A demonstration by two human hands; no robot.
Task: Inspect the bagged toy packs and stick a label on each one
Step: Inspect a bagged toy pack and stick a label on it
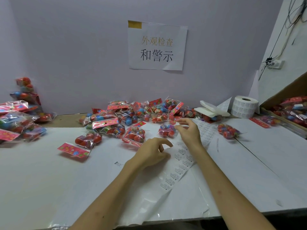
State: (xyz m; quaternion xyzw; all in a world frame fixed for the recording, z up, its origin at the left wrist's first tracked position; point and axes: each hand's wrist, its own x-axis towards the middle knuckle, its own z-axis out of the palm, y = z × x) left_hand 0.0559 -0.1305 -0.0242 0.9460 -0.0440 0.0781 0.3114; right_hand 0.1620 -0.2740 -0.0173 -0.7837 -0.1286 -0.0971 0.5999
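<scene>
Dozens of crinkly cellophane toy packs (116, 117) found heaped on white tabletop (49, 171). Left hand (152, 151) loosely curled over glossy printed label strip (179, 165), grip released. Right hand (189, 130) just beside red-capsule pack (167, 131), grip impossible to tell.

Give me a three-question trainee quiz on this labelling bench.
1. True or false: the label roll stands on the left side of the table.
2. Which lies nearest the right hand? A the label roll; B a toy pack; C the cardboard box.
3. Fill in: the cardboard box holds more toy ____.

Key: 1 false, the label roll stands on the right. 2 B. 3 packs.
</scene>
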